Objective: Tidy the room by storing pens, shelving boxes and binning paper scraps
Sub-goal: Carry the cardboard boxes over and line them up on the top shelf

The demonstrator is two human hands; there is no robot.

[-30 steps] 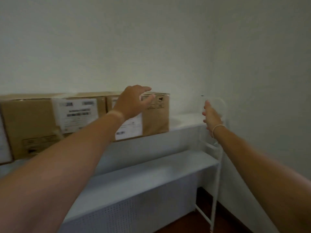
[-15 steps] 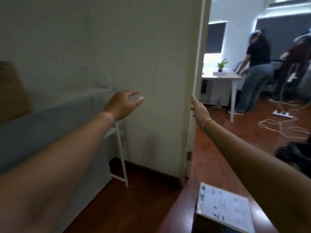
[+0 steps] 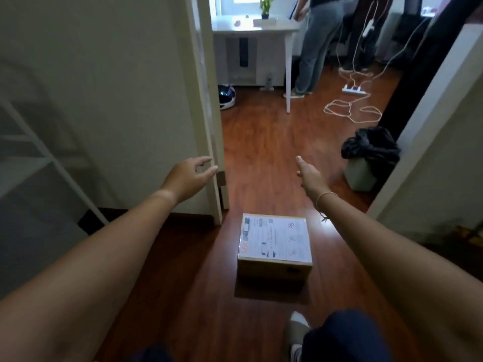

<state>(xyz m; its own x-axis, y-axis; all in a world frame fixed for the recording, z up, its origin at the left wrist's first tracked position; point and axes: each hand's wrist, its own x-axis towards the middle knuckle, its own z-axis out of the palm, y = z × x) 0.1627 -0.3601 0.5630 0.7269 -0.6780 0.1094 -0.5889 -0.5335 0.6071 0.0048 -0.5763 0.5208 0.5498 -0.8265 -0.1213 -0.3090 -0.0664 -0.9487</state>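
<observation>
One cardboard box (image 3: 275, 247) left on the floor (image 3: 261, 158), not yet shelved. Both hands, left (image 3: 188, 176) and right (image 3: 309, 176), empty, fingers loosely extended. Pens, scraps: unseen.

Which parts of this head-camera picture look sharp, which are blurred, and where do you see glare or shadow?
Head view: the brown cardboard box with a white label on the floor is fairly sharp and casts a shadow toward the camera; the white metal shelf frame at left is motion-blurred; the window behind the white desk is overexposed; the red-brown wood floor shows soft sheen.
</observation>
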